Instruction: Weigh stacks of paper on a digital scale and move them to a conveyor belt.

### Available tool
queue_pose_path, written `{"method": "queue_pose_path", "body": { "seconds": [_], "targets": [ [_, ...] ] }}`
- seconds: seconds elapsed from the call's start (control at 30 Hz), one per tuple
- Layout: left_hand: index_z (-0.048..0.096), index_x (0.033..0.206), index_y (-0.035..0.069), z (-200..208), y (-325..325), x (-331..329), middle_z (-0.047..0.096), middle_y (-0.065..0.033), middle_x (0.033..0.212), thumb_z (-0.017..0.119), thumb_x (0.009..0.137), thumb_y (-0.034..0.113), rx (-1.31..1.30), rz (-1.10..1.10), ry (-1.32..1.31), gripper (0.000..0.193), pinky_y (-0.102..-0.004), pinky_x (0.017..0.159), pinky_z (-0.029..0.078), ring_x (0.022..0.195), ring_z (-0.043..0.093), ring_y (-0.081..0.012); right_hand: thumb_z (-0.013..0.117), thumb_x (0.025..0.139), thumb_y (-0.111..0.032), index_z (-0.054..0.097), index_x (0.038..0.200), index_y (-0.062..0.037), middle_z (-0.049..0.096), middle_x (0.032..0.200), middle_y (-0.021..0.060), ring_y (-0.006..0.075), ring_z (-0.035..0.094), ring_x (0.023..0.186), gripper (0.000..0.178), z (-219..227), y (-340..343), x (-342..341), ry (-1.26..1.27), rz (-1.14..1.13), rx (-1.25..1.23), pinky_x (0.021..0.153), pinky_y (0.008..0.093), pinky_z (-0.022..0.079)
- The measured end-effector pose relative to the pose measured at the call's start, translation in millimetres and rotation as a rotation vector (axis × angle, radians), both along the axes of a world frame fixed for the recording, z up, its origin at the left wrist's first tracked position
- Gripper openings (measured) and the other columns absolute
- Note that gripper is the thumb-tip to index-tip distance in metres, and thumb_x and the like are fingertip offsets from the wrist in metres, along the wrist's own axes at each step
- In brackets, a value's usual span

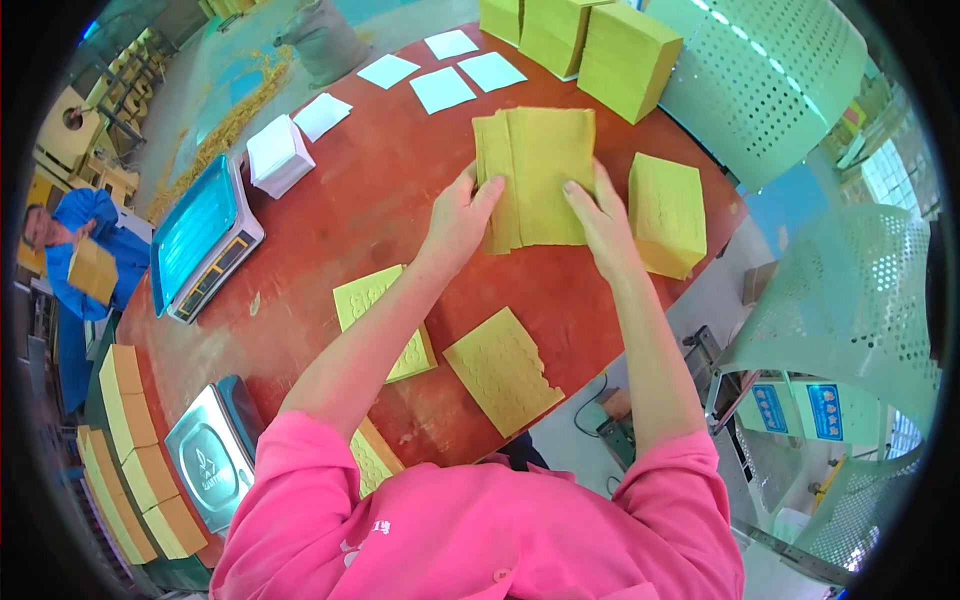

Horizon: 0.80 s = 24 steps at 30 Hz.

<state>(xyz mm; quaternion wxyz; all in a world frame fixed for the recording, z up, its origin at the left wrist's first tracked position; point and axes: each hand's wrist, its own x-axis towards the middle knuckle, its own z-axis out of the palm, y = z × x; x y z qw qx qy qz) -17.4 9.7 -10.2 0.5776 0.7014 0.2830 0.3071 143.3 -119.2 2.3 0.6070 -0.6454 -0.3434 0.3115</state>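
Observation:
Between my two hands is a stack of yellow paper sheets, its left side fanned into uneven layers. My left hand grips its left edge, thumb on top. My right hand closes on the right edge, thumb also on top; the fingers of both hands are mostly hidden under the paper. Just right of my right hand stands a thick block of yellow paper. Nearer my body lie an embossed yellow stack with one ragged edge and another embossed stack, partly covered by my left forearm.
Tall yellow paper blocks stand at the table's far edge. White sheets and a white stack lie far left, beside a blue-topped scale. A second scale sits near left. Perforated green panels flank the right; a co-worker holds paper at left.

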Motion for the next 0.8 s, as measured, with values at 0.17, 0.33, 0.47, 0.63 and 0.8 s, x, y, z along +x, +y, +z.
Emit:
{"method": "queue_pose_path", "body": {
  "seconds": [0.17, 0.33, 0.47, 0.63, 0.8],
  "targets": [
    [0.026, 0.154, 0.008, -2.5, -5.4, -27.6, 0.041, -0.0115, 0.151, 0.062, 0.093, 0.012, -0.014, -0.218, -0.185, 0.071, -0.0372, 0.108, 0.04, 0.135, 0.045, -0.0231, 0.058, 0.082, 0.002, 0.031, 0.151, -0.0027, 0.046, 0.143, 0.0085, 0.0175, 0.046, 0.13, 0.074, -24.7, -27.3, -7.9, -0.223, 0.009, 0.299, 0.11, 0.0329, 0.034],
    [0.019, 0.156, 0.011, -35.5, -10.0, -33.5, 0.029, -0.0092, 0.157, 0.068, 0.087, 0.004, -0.022, -0.272, -0.092, 0.085, -0.0403, 0.111, 0.04, 0.142, 0.033, -0.0208, 0.059, 0.079, 0.004, 0.029, 0.152, -0.0054, 0.048, 0.14, 0.007, 0.0162, 0.047, 0.126, 0.079, -63.7, -37.8, -16.7, -0.178, -0.002, 0.257, 0.107, 0.0322, 0.036],
    [0.019, 0.156, 0.012, -40.9, 1.1, -26.0, 0.031, -0.0095, 0.155, 0.074, 0.082, 0.001, -0.035, -0.207, -0.043, 0.093, -0.0384, 0.105, 0.047, 0.139, 0.038, -0.0207, 0.06, 0.079, 0.004, 0.029, 0.152, -0.0058, 0.048, 0.14, 0.007, 0.017, 0.047, 0.127, 0.08, -62.9, -28.7, -12.3, -0.069, 0.013, 0.253, 0.107, 0.0325, 0.037],
    [0.018, 0.156, 0.012, -43.6, 8.4, -23.3, 0.036, -0.0094, 0.153, 0.075, 0.081, 0.0, -0.064, -0.19, -0.021, 0.095, -0.0358, 0.099, 0.051, 0.132, 0.047, -0.0204, 0.061, 0.079, 0.005, 0.027, 0.153, -0.0063, 0.044, 0.145, 0.0086, 0.0202, 0.04, 0.137, 0.082, -61.2, -31.2, -7.8, -0.028, 0.024, 0.218, 0.113, 0.036, 0.034],
    [0.018, 0.156, 0.011, -41.3, 11.6, -17.0, 0.045, -0.0079, 0.146, 0.074, 0.082, 0.001, -0.057, -0.194, 0.048, 0.094, -0.0354, 0.098, 0.052, 0.127, 0.051, -0.0201, 0.058, 0.081, 0.008, 0.027, 0.153, -0.0064, 0.039, 0.15, 0.0098, 0.0197, 0.038, 0.139, 0.08, -46.0, -30.1, -5.8, -0.012, 0.006, 0.324, 0.113, 0.0359, 0.033]
  ]
}}
